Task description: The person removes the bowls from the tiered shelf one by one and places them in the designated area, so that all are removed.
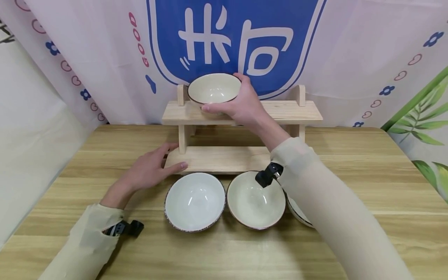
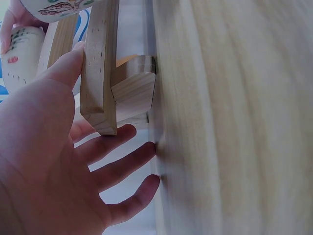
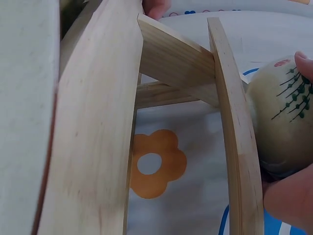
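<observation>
My right hand [image 1: 246,103] grips a cream bowl [image 1: 213,88] by its near right side, thumb in front, over the left half of the upper board of a two-tier wooden shelf [image 1: 287,111]. In the right wrist view this bowl [image 3: 281,125] shows a green sprig on its outside. My left hand [image 1: 148,167] holds the left end of the lower board, thumb on its top. Its other fingers [image 2: 122,166] spread past the board's end. Before the shelf stand a white bowl [image 1: 195,202] with a speckled rim and a cream bowl [image 1: 257,204] with a brown rim.
Another bowl [image 1: 299,212] is mostly hidden under the right sleeve. The shelf stands at the back of the wooden table [image 1: 357,186], against a printed curtain [image 1: 115,46]. Small upright pegs [image 1: 300,95] rise at the upper board's ends.
</observation>
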The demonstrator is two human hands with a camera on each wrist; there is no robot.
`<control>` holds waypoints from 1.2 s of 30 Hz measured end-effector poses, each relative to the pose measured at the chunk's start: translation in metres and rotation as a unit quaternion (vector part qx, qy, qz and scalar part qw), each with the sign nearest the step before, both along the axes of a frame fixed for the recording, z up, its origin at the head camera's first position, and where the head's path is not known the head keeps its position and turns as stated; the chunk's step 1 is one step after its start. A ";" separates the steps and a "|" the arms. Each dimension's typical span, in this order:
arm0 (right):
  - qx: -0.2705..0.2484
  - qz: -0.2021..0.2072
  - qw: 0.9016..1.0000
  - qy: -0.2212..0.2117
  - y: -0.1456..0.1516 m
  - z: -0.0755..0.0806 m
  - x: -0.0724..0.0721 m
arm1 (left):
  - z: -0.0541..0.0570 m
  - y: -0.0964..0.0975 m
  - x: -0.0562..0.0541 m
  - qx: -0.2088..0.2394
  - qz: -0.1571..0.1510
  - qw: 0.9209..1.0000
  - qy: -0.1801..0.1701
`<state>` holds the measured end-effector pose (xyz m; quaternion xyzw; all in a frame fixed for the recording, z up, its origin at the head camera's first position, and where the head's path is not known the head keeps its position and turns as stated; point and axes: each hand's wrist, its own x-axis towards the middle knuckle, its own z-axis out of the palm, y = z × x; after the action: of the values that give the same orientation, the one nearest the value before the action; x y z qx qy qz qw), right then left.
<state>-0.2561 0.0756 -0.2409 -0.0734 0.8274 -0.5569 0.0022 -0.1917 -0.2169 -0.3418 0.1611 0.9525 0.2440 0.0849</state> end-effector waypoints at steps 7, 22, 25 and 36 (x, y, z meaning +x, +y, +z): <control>-0.012 0.010 1.000 0.002 0.013 0.000 0.012 | 0.001 0.000 0.000 0.002 0.001 1.000 -0.002; -0.021 0.026 0.999 0.018 0.045 0.001 0.040 | 0.002 0.001 0.001 -0.001 0.000 1.000 0.002; -0.018 0.030 0.999 0.025 0.053 0.002 0.048 | 0.002 0.001 0.001 -0.001 0.001 1.000 0.001; -0.008 0.040 0.999 0.024 0.086 0.005 0.076 | 0.000 0.001 0.000 0.001 -0.002 1.000 0.004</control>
<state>-0.1798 0.1620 -0.2358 -0.1196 0.8193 -0.5608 0.0043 -0.1914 -0.2160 -0.3414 0.1636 0.9523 0.2442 0.0816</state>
